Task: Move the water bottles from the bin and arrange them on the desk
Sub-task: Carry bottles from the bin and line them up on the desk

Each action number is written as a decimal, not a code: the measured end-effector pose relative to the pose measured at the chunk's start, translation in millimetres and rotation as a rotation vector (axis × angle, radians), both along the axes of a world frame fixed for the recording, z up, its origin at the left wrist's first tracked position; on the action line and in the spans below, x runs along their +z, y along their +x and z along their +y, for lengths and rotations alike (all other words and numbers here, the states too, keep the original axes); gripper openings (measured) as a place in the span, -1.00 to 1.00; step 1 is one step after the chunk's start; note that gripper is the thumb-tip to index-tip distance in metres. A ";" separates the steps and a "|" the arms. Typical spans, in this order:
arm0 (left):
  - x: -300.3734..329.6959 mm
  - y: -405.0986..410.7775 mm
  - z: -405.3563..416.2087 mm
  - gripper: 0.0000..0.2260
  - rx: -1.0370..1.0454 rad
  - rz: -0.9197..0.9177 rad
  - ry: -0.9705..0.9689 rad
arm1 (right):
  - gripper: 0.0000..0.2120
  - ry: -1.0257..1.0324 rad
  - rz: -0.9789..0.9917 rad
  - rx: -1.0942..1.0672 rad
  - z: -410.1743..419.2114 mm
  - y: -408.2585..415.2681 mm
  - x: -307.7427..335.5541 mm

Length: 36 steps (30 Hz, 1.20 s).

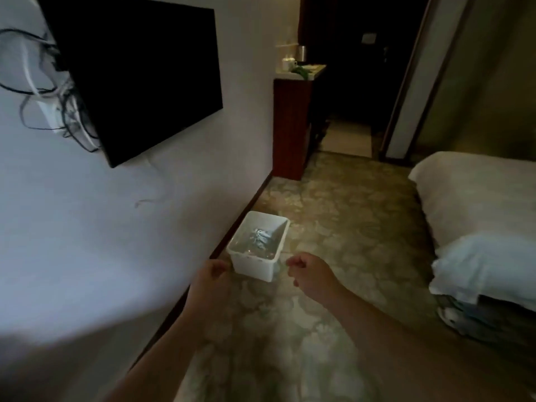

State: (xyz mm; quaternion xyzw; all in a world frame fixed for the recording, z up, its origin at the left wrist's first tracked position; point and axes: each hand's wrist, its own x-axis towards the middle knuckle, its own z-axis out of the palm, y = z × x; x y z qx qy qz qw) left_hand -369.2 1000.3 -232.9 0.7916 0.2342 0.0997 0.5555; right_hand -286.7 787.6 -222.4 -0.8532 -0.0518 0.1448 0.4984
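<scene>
Head view: a bed (470,195) lies at right and a dark television (130,74) hangs on the wall. On the carpet by the wall stands the white bin (255,268), clear water bottles (259,240) inside. Both hands, left (210,275) and right (307,271), are clenched beside it, grasping nothing.

Head camera looks forward and down along the carpet (304,198), from standing height
</scene>
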 end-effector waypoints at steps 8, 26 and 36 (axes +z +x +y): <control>-34.2 138.5 -29.1 -0.89 -0.065 0.072 -0.089 | -0.89 0.012 0.081 -0.101 -49.7 127.9 -33.8; -115.8 503.2 121.6 -0.89 0.203 0.246 -0.237 | -0.88 -0.183 0.177 0.027 74.7 564.0 -113.1; -213.6 656.8 148.0 -0.83 0.368 0.367 -0.323 | -0.88 -0.336 0.267 0.250 129.4 769.3 -231.3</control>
